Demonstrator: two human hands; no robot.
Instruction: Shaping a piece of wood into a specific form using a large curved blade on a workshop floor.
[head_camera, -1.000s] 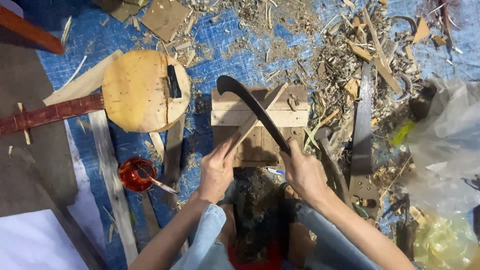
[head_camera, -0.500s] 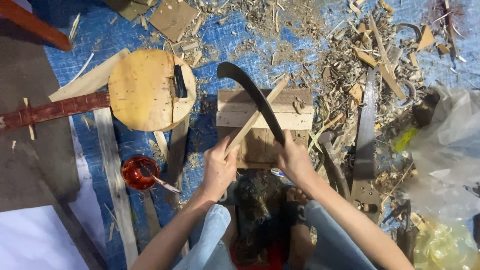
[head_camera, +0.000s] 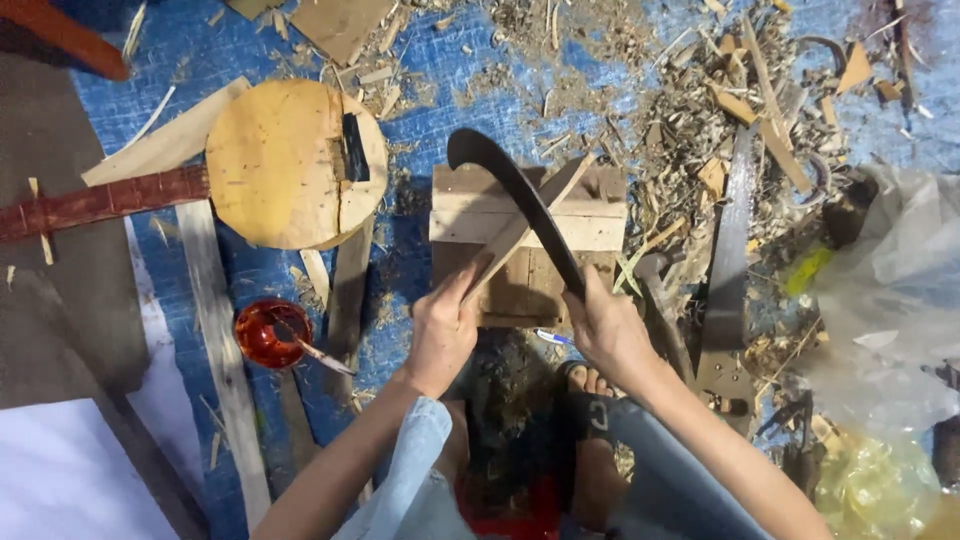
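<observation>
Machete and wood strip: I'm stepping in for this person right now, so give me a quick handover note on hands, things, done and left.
Left hand: grips the near end of the wood strip, which lies slanted across the wooden block.
Right hand: grips the curved machete, blade crossing over the strip.
Nearby: round wooden disc to the left, red cup by the left hand, shavings to the right.
Done: many shavings already cut.
Left: the strip looks unfinished; how much trimming remains cannot be told.
</observation>
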